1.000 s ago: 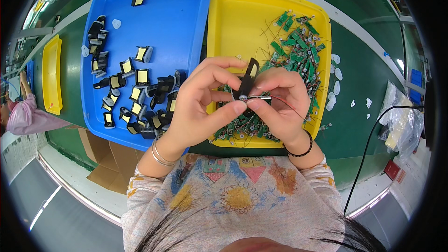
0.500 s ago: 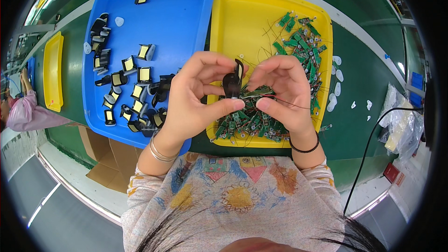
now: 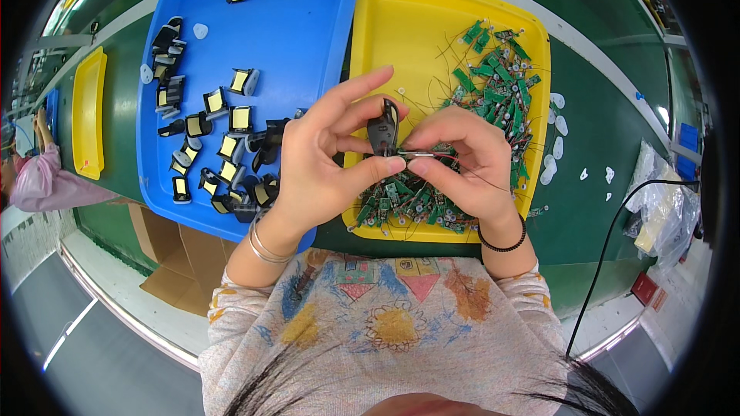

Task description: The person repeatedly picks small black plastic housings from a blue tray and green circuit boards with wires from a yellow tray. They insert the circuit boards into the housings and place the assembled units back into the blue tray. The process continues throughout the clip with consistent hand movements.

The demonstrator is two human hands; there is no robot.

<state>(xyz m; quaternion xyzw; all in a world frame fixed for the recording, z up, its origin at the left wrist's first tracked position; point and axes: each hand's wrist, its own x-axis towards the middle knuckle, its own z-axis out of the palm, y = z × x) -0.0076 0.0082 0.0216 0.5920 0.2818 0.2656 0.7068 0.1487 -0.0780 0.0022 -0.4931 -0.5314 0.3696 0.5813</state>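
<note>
Over the front of the yellow tray [image 3: 385, 27], my left hand [image 3: 320, 162] grips a black plastic housing [image 3: 380, 132] upright between thumb and fingers. My right hand [image 3: 472, 156] pinches a small wired circuit board [image 3: 420, 154], seen nearly edge-on, against the housing's lower end. Thin wires trail from it past my right palm. Whether the board sits inside the housing or only touches it, I cannot tell. Beneath my hands lies a heap of green circuit boards [image 3: 505, 77] with wires.
To the left, a blue tray [image 3: 262, 23] holds several black housings with pale yellow pads [image 3: 240, 118]. Pale oval pieces [image 3: 557, 146] lie right of the yellow tray. A black cable [image 3: 609, 239] and a plastic bag [image 3: 655, 192] are farther right. Another person's pink sleeve [image 3: 62, 181] shows far left.
The black housing has turned so its broad face shows more. My right fingers have come closer to it with the board, and my left index finger has lifted away.
</note>
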